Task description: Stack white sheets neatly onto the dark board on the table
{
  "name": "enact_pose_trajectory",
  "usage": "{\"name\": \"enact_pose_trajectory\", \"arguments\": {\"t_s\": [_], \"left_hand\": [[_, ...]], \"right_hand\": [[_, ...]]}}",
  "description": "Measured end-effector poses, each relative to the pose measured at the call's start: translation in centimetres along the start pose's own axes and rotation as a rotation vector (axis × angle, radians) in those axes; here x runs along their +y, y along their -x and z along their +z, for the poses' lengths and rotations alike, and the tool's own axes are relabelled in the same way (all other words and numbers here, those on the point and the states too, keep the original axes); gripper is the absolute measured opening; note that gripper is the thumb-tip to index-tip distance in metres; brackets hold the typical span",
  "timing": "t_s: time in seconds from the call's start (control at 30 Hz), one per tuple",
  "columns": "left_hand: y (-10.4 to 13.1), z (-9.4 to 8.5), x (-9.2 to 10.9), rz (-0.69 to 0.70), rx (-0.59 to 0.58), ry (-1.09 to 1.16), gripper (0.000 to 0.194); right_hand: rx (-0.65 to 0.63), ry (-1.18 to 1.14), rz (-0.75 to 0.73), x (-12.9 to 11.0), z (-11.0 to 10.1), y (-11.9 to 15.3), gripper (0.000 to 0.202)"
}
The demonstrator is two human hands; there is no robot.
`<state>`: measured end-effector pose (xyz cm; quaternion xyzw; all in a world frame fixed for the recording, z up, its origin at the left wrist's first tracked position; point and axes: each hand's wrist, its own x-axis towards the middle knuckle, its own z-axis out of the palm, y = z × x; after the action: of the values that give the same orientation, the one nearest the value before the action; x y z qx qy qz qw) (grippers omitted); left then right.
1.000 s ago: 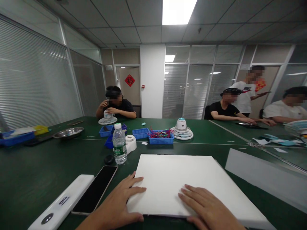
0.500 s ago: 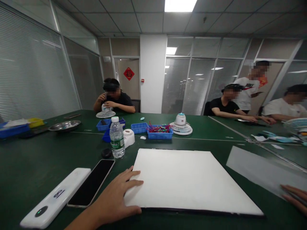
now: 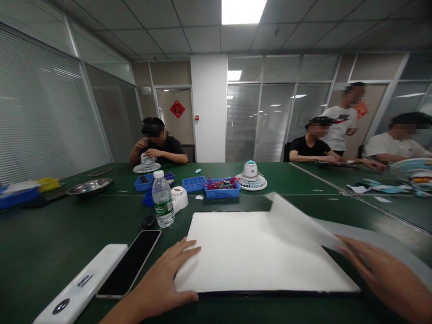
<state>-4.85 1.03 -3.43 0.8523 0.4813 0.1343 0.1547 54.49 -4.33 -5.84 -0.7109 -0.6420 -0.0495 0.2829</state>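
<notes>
White board (image 3: 256, 252) pinned flat by left hand (image 3: 162, 281) (fingers spread) — right hand (image 3: 384, 272) fingers lift translucent sheet (image 3: 297, 220).

My left hand (image 3: 165, 283) and right hand (image 3: 381, 272) are bare: no gloves, rings or watch. Both forearms are uncovered too, no sleeves in view.

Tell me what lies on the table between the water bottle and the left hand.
In the head view, only bare green table lies between the water bottle and the left hand; the dark phone and small black cap sit just left of that line.
</notes>
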Motion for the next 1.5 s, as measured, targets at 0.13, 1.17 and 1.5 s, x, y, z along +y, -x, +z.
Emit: {"name": "enact_pose_trajectory", "arguments": {"t_s": [0.13,1.17,1.5], "left_hand": [[-0.2,0.5,0.0,0.024,0.055,-0.012,0.112],[-0.3,-0.3,-0.5,0.067,-0.031,-0.019,0.071],[-0.3,-0.2,-0.2,0.144,-0.026,-0.033,0.066]], "right_hand": [[-0.164,0.033,-0.302,-12.7,1.6,0.8,0.05],[-0.275,0.017,0.285,-3.8,4.0,-2.8,0.078],[-0.294,-0.496,0.385,-4.7,-0.6,-2.3,0.066]]}}
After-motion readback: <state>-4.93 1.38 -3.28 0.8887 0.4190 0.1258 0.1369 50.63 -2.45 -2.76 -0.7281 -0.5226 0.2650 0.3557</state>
